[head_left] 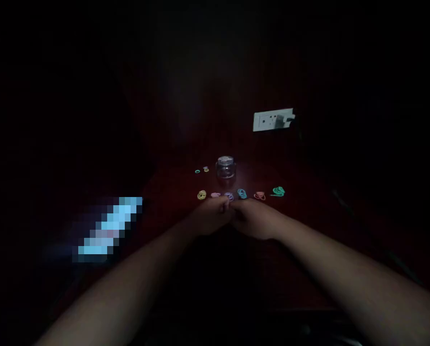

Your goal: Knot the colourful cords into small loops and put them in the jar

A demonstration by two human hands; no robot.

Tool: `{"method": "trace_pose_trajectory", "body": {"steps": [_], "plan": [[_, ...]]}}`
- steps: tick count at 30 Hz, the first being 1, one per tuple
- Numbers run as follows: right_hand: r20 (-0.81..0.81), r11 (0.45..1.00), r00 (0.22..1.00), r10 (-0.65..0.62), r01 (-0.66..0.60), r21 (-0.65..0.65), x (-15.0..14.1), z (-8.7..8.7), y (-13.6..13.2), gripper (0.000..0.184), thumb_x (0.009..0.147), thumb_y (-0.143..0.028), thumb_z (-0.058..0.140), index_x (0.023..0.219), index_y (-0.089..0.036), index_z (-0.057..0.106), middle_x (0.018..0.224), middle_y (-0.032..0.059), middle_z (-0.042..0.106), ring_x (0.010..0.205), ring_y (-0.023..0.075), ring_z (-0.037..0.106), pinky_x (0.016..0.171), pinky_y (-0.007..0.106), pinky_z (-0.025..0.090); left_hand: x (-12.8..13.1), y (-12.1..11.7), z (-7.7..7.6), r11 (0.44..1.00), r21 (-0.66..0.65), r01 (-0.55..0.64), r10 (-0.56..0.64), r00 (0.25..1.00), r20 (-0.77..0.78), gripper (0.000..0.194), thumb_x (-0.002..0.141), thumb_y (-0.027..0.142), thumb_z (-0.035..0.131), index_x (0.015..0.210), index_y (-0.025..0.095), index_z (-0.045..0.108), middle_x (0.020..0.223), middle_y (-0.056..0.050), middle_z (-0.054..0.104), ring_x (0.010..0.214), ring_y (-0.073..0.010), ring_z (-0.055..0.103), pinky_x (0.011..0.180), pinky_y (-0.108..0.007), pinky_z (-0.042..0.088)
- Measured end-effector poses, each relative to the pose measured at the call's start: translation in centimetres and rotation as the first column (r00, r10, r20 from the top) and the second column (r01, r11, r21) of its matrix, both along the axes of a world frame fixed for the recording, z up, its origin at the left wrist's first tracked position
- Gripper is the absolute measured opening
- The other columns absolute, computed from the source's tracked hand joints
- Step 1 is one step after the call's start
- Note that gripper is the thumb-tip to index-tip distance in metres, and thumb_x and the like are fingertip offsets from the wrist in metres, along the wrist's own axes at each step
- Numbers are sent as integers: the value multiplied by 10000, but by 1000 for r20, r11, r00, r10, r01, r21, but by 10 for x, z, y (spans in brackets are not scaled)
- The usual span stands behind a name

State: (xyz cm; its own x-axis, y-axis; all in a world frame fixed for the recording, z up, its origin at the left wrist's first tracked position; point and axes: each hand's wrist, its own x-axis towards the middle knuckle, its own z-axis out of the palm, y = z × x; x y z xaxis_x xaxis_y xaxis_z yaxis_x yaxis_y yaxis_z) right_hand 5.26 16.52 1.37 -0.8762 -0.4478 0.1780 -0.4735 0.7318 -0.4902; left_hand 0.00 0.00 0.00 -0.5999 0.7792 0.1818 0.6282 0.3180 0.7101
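A dark reddish table [171,190] spreads beneath the left hand [211,216] and right hand [256,218], which meet at the fingertips; whether they are closed or grip anything, I cannot tell. A pixelated bright panel [114,229] lies at left, and a white socket plate [265,121] is behind, at right. A clear jar [225,169] stands beyond the hands. In front of it, yellow [201,195], pink [215,195], purple [229,196], blue [242,193], orange-red [260,196] and green loops [279,191] form a row, the purple nearest the fingertips. Tiny rings [197,171] lie left of the jar.
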Motion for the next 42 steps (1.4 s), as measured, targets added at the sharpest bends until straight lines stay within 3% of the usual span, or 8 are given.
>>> {"method": "trace_pose_trajectory", "body": {"steps": [7, 27, 36, 42], "plan": [[-1, 1000, 1000, 0, 0, -15, 1, 1, -1, 105, 729, -170, 487, 803, -171, 561, 740, 25, 606, 618, 110, 501, 564, 217, 331, 0, 1, 4, 998, -37, -49, 49, 999, 8, 98, 747, 187, 444, 669, 169, 388, 644, 32, 440, 607, -103, 408, 541, -216, 328], [-21, 1000, 1000, 20, -20, -21, -1, -1, 1, 132, 758, -192, 472, 837, -171, 576, 744, 28, 622, 625, 115, 520, 557, 226, 338, -2, 2, 3, 998, -45, -48, 47, 999, -15, 138, 779, 247, 456, 678, 168, 404, 644, 33, 456, 605, -101, 420, 528, -212, 322], [-32, 999, 999, 13, -12, 35, 1, 1, 0, 145, 752, -203, 483, 856, -175, 579, 785, 37, 636, 646, 120, 537, 570, 227, 352, -2, 2, 1, 998, -43, -51, 51, 999, -7, 123, 766, 241, 459, 679, 168, 411, 626, 38, 452, 584, -95, 415, 511, -209, 308], [-17, 987, 1000, 0, 3, 160, 9, 7, -1, 235, 759, -285, 494, 955, -181, 573, 902, 69, 648, 759, 164, 589, 634, 251, 392, 3, 2, 6, 993, -109, -54, 52, 998, -25, 101, 723, 200, 475, 652, 167, 411, 617, 42, 459, 573, -92, 417, 507, -208, 308]]}}
